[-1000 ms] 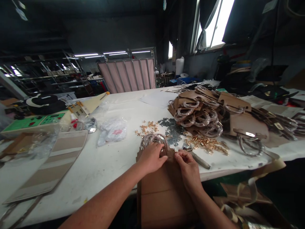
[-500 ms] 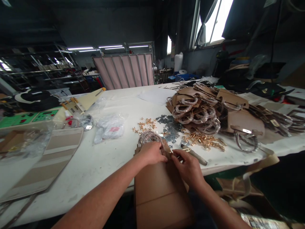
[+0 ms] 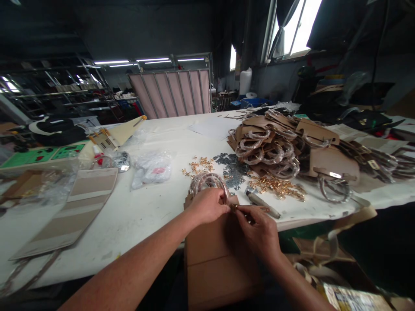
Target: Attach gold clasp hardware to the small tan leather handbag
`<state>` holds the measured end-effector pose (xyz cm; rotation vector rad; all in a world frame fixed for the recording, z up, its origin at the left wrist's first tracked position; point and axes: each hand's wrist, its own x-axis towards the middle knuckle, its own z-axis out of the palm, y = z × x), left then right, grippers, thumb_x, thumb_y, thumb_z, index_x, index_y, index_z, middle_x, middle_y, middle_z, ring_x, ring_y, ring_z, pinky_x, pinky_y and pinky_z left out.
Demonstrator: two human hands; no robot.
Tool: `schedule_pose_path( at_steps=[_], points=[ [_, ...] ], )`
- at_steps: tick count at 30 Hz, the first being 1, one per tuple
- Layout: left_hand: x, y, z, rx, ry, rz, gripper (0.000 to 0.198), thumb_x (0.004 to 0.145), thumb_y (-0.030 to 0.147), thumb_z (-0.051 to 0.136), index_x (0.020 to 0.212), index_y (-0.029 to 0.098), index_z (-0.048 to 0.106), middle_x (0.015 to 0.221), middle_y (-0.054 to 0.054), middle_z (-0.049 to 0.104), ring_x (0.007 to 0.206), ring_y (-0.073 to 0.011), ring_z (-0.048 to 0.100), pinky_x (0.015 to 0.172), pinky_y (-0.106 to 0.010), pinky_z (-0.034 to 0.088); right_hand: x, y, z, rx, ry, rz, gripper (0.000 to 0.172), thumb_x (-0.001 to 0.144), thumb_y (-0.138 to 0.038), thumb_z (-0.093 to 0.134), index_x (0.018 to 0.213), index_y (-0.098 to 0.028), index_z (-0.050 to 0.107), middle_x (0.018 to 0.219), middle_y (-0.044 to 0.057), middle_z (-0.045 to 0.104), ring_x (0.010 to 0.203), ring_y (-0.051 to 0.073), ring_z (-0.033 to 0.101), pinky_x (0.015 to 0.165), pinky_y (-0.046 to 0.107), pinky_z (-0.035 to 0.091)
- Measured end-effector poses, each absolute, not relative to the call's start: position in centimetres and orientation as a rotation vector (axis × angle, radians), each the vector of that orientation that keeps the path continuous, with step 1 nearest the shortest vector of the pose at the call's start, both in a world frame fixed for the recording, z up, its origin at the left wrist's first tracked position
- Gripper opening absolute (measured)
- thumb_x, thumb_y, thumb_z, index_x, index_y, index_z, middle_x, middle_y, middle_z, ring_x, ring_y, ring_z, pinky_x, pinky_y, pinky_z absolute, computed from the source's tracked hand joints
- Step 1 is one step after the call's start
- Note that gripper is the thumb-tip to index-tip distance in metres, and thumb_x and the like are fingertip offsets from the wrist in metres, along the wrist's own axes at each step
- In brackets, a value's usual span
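Brown bag panels [image 3: 214,270] lie stacked in front of me, hanging past the table's near edge. Clear-wrapped looped handles [image 3: 207,178] stick out at their far end. My left hand [image 3: 211,206] is closed, pinching the top panel near the base of a handle. Beside it my right hand [image 3: 261,229] is closed too, thumb and fingertips together at a small gold metal fitting [image 3: 233,207] on the panel's upper edge. The fingers partly hide this fitting. Just beyond the right hand lies a tool with a tape-wrapped, greyish handle [image 3: 264,204].
Loose gold fittings [image 3: 282,188] and grey metal plates [image 3: 231,168] are scattered ahead. A large pile of brown bag pieces [image 3: 269,142] rises at the right. To the left are a plastic bag [image 3: 152,167], a beige panel [image 3: 71,216] and a green-faced machine [image 3: 42,156].
Both hands stay close together at the panel's upper edge. My right fingers have shifted slightly at the gold fitting. The whole view has moved a little.
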<state>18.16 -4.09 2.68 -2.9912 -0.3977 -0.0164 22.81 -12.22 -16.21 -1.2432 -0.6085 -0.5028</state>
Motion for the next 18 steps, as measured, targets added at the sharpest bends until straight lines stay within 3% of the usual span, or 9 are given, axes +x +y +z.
schedule_pose_path(
  at_steps=[8,11,14,18],
  points=[
    [17.1,-5.1,2.6,-3.089,-0.368,-0.062,0.012,0.075,0.032,0.068,0.081,0.021,0.071,0.079,-0.001,0.073,0.072,-0.0189,0.064,0.064,-0.028,0.041,21.5,-11.8,-16.3,-1.289,-0.495,-0.414,0.034,0.097,-0.044,0.056,0.1,-0.017,0.075,0.091,0.006,0.072,0.072,0.012,0.064,0.074,0.022,0.052],
    [16.8,-4.9,2.6,-3.124,-0.358,-0.054,0.012,0.076,0.03,0.068,0.079,0.02,0.072,0.078,-0.001,0.073,0.072,-0.0189,0.063,0.064,-0.028,0.042,21.6,-11.7,-16.4,-1.27,-0.505,-0.326,0.036,0.096,-0.044,0.057,0.115,-0.017,0.071,0.092,0.006,0.072,0.074,0.013,0.066,0.074,0.022,0.053],
    [16.6,-4.5,2.5,-3.155,-0.334,-0.064,0.01,0.076,0.03,0.068,0.078,0.02,0.071,0.077,0.0,0.072,0.07,-0.0178,0.063,0.064,-0.027,0.042,22.0,-12.3,-16.2,-1.322,-0.633,-0.327,0.033,0.097,-0.039,0.055,0.123,-0.023,0.069,0.094,0.003,0.071,0.079,0.012,0.066,0.076,0.021,0.05],
    [16.4,-4.6,2.3,-3.149,-0.335,-0.104,0.009,0.077,0.029,0.069,0.078,0.02,0.072,0.078,0.0,0.073,0.071,-0.0178,0.063,0.065,-0.028,0.042,22.5,-13.4,-15.4,-1.453,-0.741,-0.336,0.024,0.097,-0.032,0.054,0.112,-0.028,0.071,0.096,0.0,0.07,0.084,0.011,0.065,0.075,0.02,0.046]
  ],
)
